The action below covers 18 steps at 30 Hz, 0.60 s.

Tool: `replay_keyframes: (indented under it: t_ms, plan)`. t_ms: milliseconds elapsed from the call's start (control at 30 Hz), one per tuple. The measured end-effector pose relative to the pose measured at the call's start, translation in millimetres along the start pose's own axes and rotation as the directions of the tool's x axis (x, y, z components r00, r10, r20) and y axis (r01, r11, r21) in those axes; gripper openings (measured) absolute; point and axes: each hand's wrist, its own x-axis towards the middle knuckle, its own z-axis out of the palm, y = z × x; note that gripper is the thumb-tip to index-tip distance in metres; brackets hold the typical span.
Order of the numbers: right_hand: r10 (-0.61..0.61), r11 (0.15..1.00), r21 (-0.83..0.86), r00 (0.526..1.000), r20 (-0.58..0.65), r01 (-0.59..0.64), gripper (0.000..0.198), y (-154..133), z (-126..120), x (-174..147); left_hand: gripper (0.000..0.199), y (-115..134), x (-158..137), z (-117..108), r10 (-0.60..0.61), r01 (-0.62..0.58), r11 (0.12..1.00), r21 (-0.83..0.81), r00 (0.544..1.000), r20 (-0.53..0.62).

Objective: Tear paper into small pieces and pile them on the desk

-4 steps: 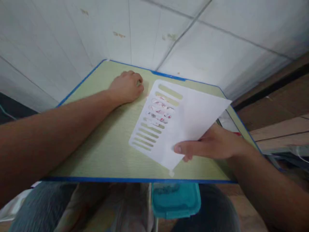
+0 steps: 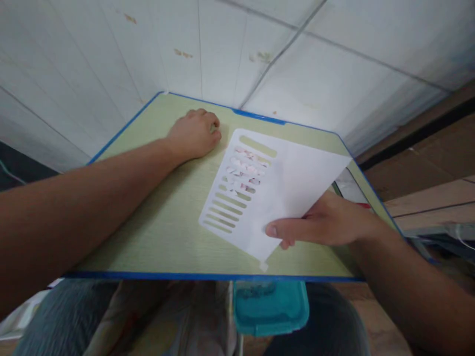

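1. At 12 o'clock, white wall (image 2: 222, 59) meets the far side of the blue-rimmed table (image 2: 159, 237).
2. At 6 o'clock, below the near edge: teal container (image 2: 272, 316).
3. At 3 o'clock: flat pale object (image 2: 355, 187), partly blocked by the right hand (image 2: 326, 217).
4. Slotted white sheet (image 2: 293, 183) over mid-table, toward 3 o'clock; patterned scraps (image 2: 243, 170) show through some slots (its solid strips hide parts of them).
5. Right hand enters from 4 o'clock, thumb on top, fingers beneath, clamped on the sheet's near edge.
6. Left hand (image 2: 195, 132) at 11 o'clock, forearm crossing from 8; knuckles up, fingers curled, grip on anything cannot be told.
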Motion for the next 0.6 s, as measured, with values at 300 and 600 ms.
replay_keyframes:
  t_ms: [300, 600]
  plan:
    - [-0.022, 1.000, 0.008, 0.998, 0.062, 0.021, 0.025, 5.7, 3.0, -1.4, 0.055, 8.0, 2.6, 1.5, -0.092, 0.092, 0.996, 0.016, 0.996, -0.014]
    - [0.007, 1.000, 0.007, 0.993, 0.119, -0.007, 0.026, 2.6, 2.9, -2.0, 0.052, 9.1, 2.3, 0.9, -0.101, 0.102, 0.994, 0.036, 0.995, -0.017]
